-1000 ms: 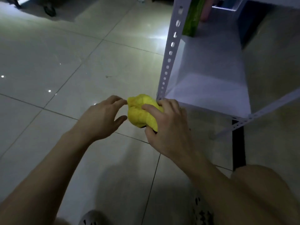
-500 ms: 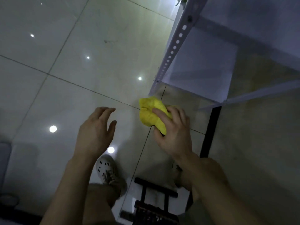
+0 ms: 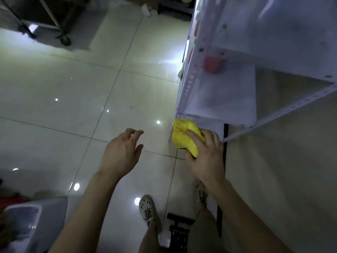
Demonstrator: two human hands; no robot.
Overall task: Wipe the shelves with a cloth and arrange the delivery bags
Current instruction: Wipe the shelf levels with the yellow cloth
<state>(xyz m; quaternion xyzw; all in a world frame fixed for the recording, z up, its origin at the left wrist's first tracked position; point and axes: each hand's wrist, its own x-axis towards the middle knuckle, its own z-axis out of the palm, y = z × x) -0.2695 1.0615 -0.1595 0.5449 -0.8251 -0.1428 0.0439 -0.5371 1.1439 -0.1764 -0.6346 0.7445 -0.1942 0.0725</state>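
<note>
Yellow cloth (image 3: 184, 137) being gripped by right hand (image 3: 206, 156) at shelf (image 3: 218, 99) corner, left hand (image 3: 120, 152) spread empty; wiping likely just starting, bags unseen.

Cloth (image 3: 184, 136) at shelf (image 3: 218, 106) front corner

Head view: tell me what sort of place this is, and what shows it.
Probably a storeroom or shop back room. A white slotted-angle shelving rack stands on a glossy tiled floor, a wheeled metal frame sits farther back, and the right hand holds a yellow cloth at the rack's corner.
</note>
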